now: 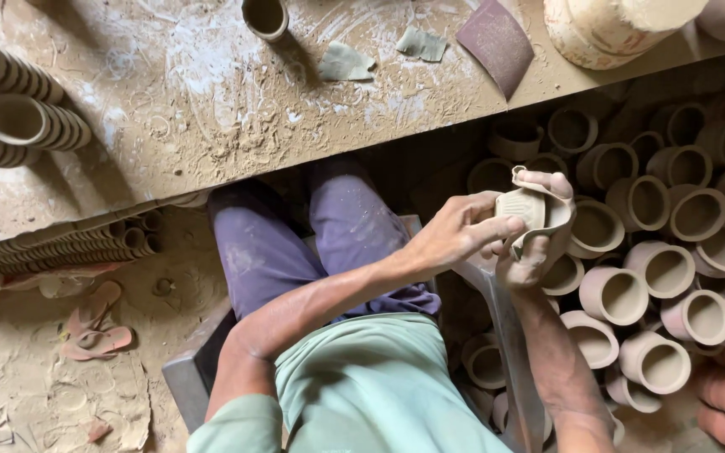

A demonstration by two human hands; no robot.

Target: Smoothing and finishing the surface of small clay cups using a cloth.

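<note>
Mid-batch, judging by the layout: dozens of clay cups point(663, 268) heaped loose on the floor at the right, more stacked in rows point(18, 117) on the dusty counter point(211, 101), one lone cup point(264, 17) standing upright near its far edge. Right hand point(539, 243) closed in a firm grip around a small clay cup point(524, 207) wrapped in a rag point(551, 220), held above the lap, beside the heap. Left hand point(463, 235) half-curled, fingertips point(509, 226) pressing on the cup's ribbed side.
</note>
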